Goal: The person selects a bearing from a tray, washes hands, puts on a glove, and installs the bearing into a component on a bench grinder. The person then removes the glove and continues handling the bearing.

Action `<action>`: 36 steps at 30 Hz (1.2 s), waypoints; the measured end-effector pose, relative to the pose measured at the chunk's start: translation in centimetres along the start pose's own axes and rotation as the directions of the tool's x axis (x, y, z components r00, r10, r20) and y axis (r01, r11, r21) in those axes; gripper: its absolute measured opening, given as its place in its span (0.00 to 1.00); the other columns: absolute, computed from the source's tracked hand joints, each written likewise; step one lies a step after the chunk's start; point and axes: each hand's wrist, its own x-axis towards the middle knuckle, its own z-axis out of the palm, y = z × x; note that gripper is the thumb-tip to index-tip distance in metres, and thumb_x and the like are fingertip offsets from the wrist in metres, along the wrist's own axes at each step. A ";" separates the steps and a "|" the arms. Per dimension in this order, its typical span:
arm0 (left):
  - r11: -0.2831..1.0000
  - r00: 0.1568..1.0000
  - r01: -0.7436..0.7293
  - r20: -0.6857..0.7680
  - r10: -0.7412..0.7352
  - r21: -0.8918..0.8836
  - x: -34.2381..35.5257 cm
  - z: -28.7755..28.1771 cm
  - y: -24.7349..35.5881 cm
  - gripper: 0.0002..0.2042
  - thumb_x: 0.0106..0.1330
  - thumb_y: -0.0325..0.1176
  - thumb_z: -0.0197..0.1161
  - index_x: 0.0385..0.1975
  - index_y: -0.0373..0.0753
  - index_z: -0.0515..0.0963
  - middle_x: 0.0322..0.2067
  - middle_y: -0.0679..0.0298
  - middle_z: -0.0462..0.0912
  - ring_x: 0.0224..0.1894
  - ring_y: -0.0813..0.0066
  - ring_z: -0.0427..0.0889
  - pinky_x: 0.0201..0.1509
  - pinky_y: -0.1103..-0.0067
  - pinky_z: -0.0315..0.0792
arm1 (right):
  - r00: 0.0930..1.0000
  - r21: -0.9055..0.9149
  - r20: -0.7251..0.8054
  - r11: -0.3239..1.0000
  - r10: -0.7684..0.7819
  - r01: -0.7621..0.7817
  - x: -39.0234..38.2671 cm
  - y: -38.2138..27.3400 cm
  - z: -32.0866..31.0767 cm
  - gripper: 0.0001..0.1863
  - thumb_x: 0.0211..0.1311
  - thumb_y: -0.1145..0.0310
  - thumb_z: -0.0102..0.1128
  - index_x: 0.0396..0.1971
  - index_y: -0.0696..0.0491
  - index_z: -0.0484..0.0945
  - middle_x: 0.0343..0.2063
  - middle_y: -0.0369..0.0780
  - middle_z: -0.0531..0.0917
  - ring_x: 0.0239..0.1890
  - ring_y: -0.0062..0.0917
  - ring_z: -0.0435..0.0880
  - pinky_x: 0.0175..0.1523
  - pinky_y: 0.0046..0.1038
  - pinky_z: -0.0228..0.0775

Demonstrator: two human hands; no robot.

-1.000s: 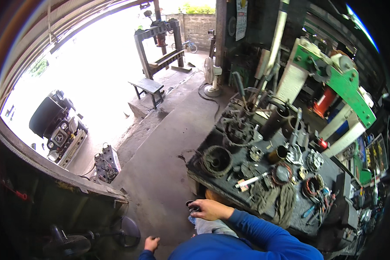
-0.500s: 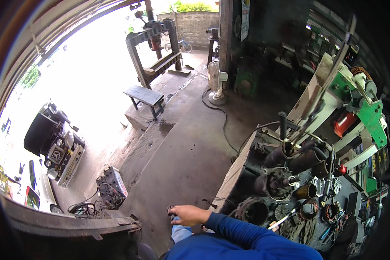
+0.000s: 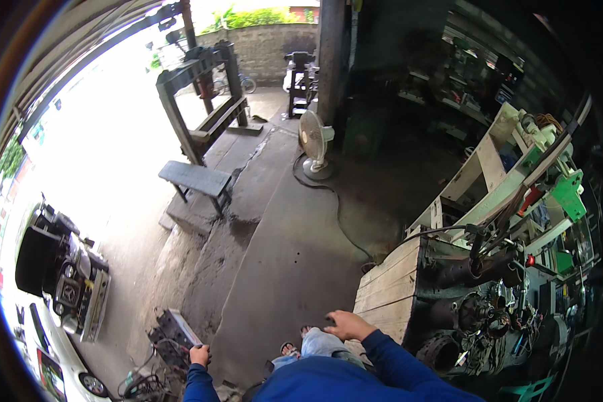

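My right hand (image 3: 350, 325) hangs in front of my body at the near edge of the wooden bench. Its fingers are curled, with something small and dark at their tips that I cannot make out. Low on the left, my left hand (image 3: 199, 356) is closed beside the battery-like box with cables (image 3: 175, 329); a dark bit shows at its fingers, too small to name. Between the hands are my jeans (image 3: 323, 342) and sandalled feet (image 3: 287, 349) on the concrete floor.
On the right, the wooden bench (image 3: 386, 287) bears greasy cylindrical machine parts (image 3: 442, 352). Ahead stand a fan (image 3: 313, 141) with its cord across the floor, a low bench (image 3: 195, 177) and a press frame (image 3: 197, 94). Vehicles (image 3: 67, 291) are parked at left, beyond a step.
My left hand has come into view at the lower left. The right hand is farther right in the picture. The view has shifted, and my feet now show.
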 end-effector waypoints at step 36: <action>0.997 0.999 0.002 -0.055 0.002 0.073 33.7 8.3 40.4 0.19 0.62 0.37 0.69 0.45 0.27 0.83 0.31 0.54 0.86 0.25 0.68 0.84 0.24 0.70 0.74 | 0.987 -0.196 0.138 0.979 0.077 -0.049 64.8 -6.6 -32.4 0.29 0.64 0.51 0.64 0.59 0.55 0.80 0.55 0.53 0.83 0.59 0.46 0.81 0.65 0.40 0.72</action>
